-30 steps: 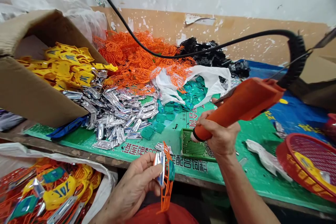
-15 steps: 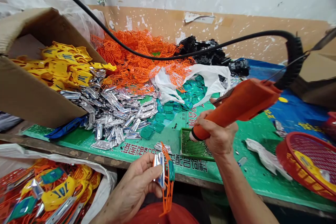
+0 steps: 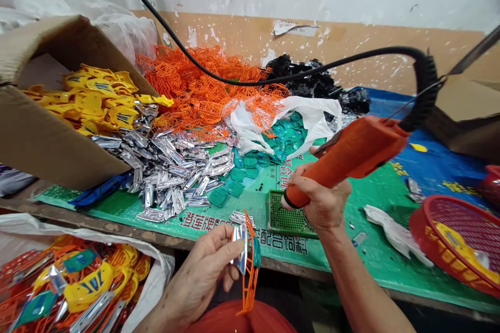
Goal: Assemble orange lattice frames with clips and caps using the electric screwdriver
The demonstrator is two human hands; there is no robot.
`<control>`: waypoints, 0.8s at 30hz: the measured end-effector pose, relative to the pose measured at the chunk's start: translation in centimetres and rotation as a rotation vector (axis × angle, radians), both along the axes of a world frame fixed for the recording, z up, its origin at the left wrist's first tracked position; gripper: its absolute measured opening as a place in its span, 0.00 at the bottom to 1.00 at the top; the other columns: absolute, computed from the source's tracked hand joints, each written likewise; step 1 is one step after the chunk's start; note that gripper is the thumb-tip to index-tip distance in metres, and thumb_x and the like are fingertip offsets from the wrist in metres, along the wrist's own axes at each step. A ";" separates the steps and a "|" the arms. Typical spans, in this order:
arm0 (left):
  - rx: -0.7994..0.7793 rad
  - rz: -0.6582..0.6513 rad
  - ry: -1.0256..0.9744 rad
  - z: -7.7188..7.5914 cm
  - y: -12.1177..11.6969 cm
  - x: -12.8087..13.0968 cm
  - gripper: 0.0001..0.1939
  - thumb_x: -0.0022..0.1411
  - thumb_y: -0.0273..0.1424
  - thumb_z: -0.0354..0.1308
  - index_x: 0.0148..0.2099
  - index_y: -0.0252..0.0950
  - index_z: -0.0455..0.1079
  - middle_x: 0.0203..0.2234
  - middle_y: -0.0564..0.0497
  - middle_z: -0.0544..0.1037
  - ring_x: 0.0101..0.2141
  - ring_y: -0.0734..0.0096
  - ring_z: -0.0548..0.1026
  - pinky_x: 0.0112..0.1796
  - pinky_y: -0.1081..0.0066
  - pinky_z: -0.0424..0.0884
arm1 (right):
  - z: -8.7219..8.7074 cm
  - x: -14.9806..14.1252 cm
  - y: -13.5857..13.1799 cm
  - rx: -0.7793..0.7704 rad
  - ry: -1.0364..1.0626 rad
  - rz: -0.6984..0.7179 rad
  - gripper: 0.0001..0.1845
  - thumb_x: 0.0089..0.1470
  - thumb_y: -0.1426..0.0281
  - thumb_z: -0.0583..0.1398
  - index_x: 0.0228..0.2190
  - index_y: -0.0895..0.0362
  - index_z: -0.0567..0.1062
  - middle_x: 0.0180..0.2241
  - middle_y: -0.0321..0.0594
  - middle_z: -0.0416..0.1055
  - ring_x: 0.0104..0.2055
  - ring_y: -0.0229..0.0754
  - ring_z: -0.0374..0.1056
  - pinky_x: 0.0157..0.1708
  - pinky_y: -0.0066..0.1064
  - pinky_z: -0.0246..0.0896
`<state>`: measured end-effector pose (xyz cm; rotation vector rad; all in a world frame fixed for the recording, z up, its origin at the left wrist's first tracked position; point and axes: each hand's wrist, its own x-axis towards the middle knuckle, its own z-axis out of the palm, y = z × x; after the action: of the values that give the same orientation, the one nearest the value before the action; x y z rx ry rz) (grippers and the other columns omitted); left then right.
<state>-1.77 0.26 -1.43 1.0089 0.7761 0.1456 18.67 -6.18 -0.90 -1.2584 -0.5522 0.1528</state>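
Between the thumb and fingers of my left hand (image 3: pixel 213 263) is a chrome plastic part (image 3: pixel 240 250), held with an orange lattice frame (image 3: pixel 249 286) and a teal translucent piece (image 3: pixel 257 252) against it. My right hand (image 3: pixel 322 200) is wrapped round an orange corded power screwdriver (image 3: pixel 347 158). Its nose end tilts down over a small green mesh basket (image 3: pixel 279 221) of tiny dark bits, probably screws; the tip is hidden by my fingers. A loose chrome part (image 3: pixel 238 217) lies on the table just beyond my left hand.
Piles of chrome parts (image 3: pixel 172 166), orange frames (image 3: pixel 203 83), teal pieces (image 3: pixel 289 132) and black parts (image 3: pixel 312 78) cover the back. A carton (image 3: pixel 50 140) of yellow parts (image 3: pixel 101 93) stands left, above a white sack (image 3: pixel 164 265). A red basket (image 3: pixel 425 239) sits right; a black cable (image 3: pixel 250 83) hangs across.
The screwdriver in my right hand has shifted slightly left, and its cable swung with it. My left hand still holds the same parts, turned slightly.
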 end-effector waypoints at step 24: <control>0.155 -0.151 -0.018 0.1 0.9 1.2 0.17 0.55 0.44 0.60 0.31 0.34 0.67 0.21 0.56 0.70 0.21 0.80 0.64 0.24 0.79 0.60 | 1.9 0.3 -0.2 0.102 0.122 0.068 0.08 0.34 0.72 0.67 0.21 0.59 0.74 0.20 0.33 0.69 0.20 0.37 0.65 0.21 0.32 0.62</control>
<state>-0.62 1.20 -1.32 1.2080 0.6765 0.0857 18.92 -6.43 1.04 -1.1241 -0.4919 0.2537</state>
